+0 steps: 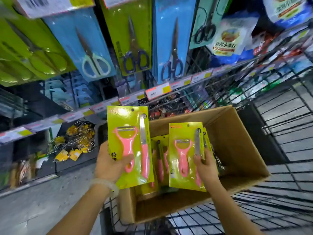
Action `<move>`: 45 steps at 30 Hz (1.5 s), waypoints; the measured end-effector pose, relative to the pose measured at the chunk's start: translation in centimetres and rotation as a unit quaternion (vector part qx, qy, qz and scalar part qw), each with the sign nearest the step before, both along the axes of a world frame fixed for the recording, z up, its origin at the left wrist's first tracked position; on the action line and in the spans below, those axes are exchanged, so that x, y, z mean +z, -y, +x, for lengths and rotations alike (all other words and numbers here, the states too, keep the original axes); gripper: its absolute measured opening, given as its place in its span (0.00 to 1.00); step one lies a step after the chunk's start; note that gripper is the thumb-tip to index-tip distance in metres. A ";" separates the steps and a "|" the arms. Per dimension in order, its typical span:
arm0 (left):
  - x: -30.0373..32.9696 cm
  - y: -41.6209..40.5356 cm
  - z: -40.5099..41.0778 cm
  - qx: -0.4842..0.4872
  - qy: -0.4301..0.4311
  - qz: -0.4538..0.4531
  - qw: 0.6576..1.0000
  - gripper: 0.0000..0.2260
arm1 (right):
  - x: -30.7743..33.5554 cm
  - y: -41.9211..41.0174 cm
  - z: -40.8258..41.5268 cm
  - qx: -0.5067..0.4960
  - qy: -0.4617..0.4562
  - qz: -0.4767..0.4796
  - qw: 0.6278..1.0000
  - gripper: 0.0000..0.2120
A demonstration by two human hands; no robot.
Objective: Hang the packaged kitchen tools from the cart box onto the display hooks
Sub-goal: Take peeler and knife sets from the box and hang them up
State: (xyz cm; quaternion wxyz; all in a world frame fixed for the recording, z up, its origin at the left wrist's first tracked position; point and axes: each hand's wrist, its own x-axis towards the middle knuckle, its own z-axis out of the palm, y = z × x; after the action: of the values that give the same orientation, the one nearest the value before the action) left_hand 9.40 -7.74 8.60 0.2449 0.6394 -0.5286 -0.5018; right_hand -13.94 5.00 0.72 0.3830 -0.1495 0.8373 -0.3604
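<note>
Above us we see scissors (94,65) with pale handles on a blue card, dark-handled scissors (136,61) on a green card beside them, and another dark pair (171,68) on a blue card; price tags (157,91) line the shelf edge; wire strainers with yellow labels (76,141) lie heaped on a lower shelf; the grey floor (33,209) spreads below.

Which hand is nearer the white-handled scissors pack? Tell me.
Left. The left hand holds a peeler pack almost directly below the white-handled scissors pack; the right hand is farther right, over the cardboard box.
</note>
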 end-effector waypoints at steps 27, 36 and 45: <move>19.8 -2.5 37.1 0.127 -0.114 -0.244 0.955 0.34 | 27.1 9.0 38.5 0.218 0.009 -0.416 0.883 0.13; 27.1 0.3 42.4 0.148 -0.122 -0.347 0.918 0.36 | 35.3 13.3 44.2 0.261 0.006 -0.465 0.846 0.25; 32.0 6.4 42.7 0.158 -0.169 -0.392 0.891 0.35 | 40.4 20.1 44.7 0.279 -0.007 -0.505 0.817 0.16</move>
State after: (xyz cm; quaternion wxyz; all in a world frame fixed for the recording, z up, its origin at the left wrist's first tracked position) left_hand 52.08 -14.17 40.58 0.6370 0.4721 -0.5252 -0.3090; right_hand 30.80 -15.09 41.10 0.3322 -0.5515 0.4631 -0.6092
